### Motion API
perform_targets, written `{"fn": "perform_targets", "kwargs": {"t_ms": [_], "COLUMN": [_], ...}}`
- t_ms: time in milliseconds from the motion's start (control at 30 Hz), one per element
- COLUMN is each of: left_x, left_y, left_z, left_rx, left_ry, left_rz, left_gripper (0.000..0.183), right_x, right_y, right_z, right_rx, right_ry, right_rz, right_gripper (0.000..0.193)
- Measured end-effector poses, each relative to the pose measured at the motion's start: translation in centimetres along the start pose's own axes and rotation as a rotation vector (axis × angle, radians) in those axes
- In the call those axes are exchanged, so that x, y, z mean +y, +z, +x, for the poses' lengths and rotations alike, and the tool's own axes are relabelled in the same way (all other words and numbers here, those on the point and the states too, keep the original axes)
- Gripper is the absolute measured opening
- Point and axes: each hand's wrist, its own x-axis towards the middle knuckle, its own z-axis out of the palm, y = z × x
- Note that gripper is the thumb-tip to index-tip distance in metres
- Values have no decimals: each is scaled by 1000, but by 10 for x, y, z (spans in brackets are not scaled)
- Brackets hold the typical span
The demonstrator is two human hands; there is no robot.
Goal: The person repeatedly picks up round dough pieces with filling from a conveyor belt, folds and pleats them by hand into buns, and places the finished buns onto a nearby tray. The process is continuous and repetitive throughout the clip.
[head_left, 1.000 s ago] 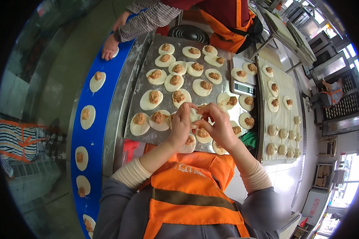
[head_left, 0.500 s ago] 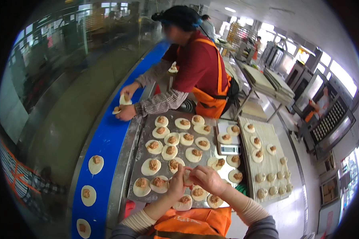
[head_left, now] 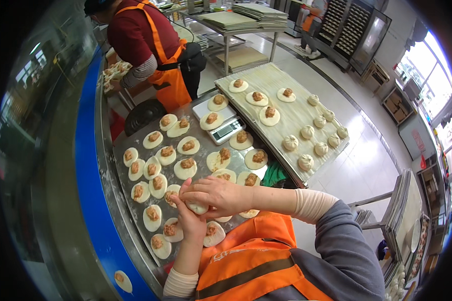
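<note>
Over the near edge of the steel table (head_left: 116,200), left hand (head_left: 190,220) cups a bun (head_left: 198,207) while right hand (head_left: 217,194) pinches it shut; eight closed buns (head_left: 306,161) sit on the tray (head_left: 276,85) right of the table, some two dozen filled rounds (head_left: 186,166) wait open.

Dough rounds (head_left: 186,169) on metal table (head_left: 130,203) — scale (head_left: 225,128) behind, tray (head_left: 286,108) right.

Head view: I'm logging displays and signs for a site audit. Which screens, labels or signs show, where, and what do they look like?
Scale: on the steel table beyond the hands, pale grey body, small dark rectangular display facing front.
Sign: right wall, red and white upright panel.
</note>
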Motion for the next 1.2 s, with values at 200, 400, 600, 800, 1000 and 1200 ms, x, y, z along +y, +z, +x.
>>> {"fn": "perform_targets", "kwargs": {"t_ms": [200,400,600,800,1000,1200], "left_x": [-5,1,6,20,30,84], "left_y": [17,-31,-55,-44,-87,-133], "left_z": [10,-6,-19,-19,-47,-73], "left_rx": [-165,98,322,368,524,710], "left_ry": [-145,-103,-80,-63,-39,128], "left_rz": [142,312,353,460,457,613], "left_gripper": [70,45,41,41,33,24], "right_x": [63,216,314,402,449,450], "right_y": [-73,-225,-326,-333,-351,-375], "right_z": [-62,-205,-259,-277,-306,-344], "right_rx": [99,505,542,293,92,348], "right_ry": [515,1126,1184,1326,1073,805], "right_rz": [270,-258,-629,-803,-749,-295], "right_gripper": [56,56,55,53,48,46]}}
